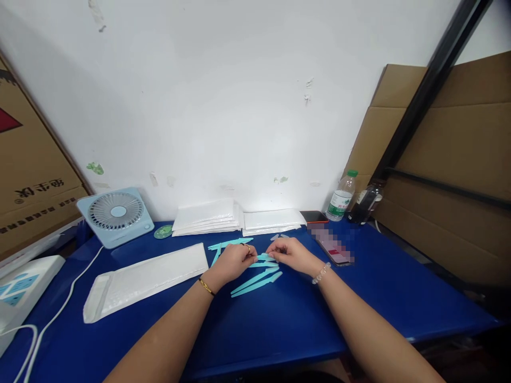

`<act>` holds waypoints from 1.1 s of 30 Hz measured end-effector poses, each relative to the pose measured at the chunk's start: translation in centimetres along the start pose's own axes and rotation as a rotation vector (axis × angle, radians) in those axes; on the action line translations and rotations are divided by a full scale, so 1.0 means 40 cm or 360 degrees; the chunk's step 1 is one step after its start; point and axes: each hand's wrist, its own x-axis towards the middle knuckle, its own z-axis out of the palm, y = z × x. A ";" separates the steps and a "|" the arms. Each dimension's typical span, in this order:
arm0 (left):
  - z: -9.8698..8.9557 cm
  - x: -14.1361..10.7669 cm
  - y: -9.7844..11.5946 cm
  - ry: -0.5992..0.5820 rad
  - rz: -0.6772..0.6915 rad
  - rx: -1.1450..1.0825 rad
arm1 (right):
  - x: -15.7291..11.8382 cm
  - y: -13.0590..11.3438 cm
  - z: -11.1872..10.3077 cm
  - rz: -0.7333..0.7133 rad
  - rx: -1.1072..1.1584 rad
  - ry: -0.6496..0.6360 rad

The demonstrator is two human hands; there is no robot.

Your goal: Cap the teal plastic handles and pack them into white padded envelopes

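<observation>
Both my hands meet over the middle of the blue table around a slim turquoise plastic knife-shaped piece (pixel 264 257). My left hand (pixel 235 261) is closed, pinching its left end. At the other end, my right hand (pixel 290 254) is closed with thumb and fingertips on the piece. The fingers partly hide it. Just in front lies a pair of similar turquoise pieces (pixel 255 282), spread in a narrow V. More turquoise pieces (pixel 229 243) lie behind my left hand, partly covered by it. Small translucent pieces (pixel 279 236) rest behind my right hand.
A white padded envelope (pixel 147 279) lies to the left. Stacked white envelopes (pixel 207 217) and more envelopes (pixel 273 220) sit against the wall. A blue fan (pixel 117 213) and power strip (pixel 24 292) stand left; phones (pixel 333 246), a water bottle (pixel 342 197) and dark bottle (pixel 365 202) right.
</observation>
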 end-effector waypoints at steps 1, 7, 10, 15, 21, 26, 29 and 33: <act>0.000 -0.001 0.003 -0.0024 0.0002 -0.0009 | -0.002 0.003 -0.008 0.0015 -0.0003 -0.0027; -0.055 -0.012 -0.038 0.0250 -0.0388 0.0303 | -0.009 0.070 -0.096 0.0219 -0.0523 0.0537; -0.094 -0.026 -0.092 0.0264 -0.0784 0.0513 | -0.012 0.103 -0.113 0.0345 -0.0749 0.0480; -0.113 -0.042 -0.141 0.0079 -0.1049 0.0538 | -0.004 0.120 -0.068 0.0269 -0.0887 0.0216; -0.101 -0.035 -0.142 0.0057 -0.0972 0.0484 | 0.008 0.107 -0.041 0.0299 -0.1101 0.0182; -0.113 -0.035 -0.108 0.0061 -0.0659 -0.0107 | 0.012 0.096 -0.034 0.0242 -0.1107 0.0271; -0.107 -0.031 -0.069 -0.0056 -0.0542 -0.0612 | 0.014 0.096 -0.035 0.0222 -0.0781 0.0374; -0.075 -0.019 -0.034 -0.0165 -0.0428 -0.1031 | 0.015 0.089 -0.032 0.0301 -0.0214 0.0437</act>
